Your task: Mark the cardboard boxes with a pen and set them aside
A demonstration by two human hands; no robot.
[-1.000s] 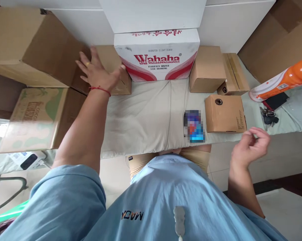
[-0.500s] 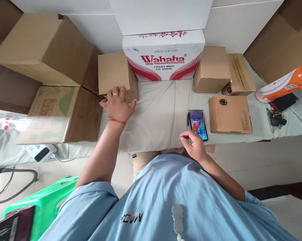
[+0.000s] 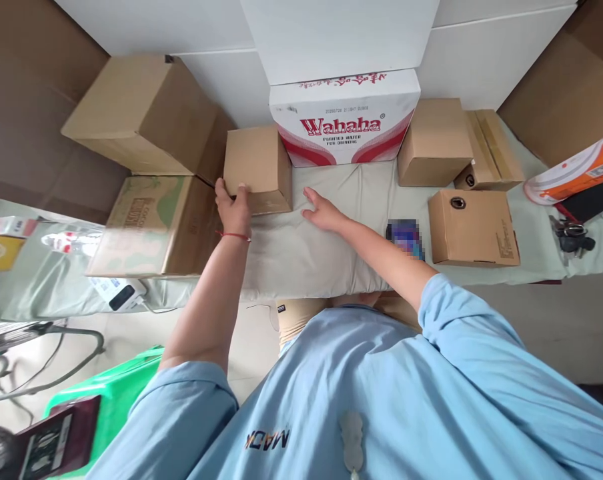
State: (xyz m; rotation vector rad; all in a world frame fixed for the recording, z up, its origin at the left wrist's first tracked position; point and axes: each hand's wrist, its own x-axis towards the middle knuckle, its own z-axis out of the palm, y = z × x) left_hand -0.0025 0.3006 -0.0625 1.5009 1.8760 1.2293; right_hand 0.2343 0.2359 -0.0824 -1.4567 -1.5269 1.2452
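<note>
Small brown box (image 3: pixel 254 160) — left of the Wahaha carton (image 3: pixel 351 127) | left hand (image 3: pixel 235 212) touching the box's near-left corner, fingers parted, grip unclear | right hand (image 3: pixel 324 212) — before the carton, near the box, thumb and fingers apart

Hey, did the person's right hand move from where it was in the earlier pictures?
Yes. The right hand went left past the phone and farther back, nearer the white Wahaha box.

left hand (image 3: pixel 235 212): at plain carton (image 3: pixel 254 163), near-left corner | right hand (image 3: pixel 324 211): apart, fingers (image 3: pixel 311 195) spread, beside carton's right
</note>
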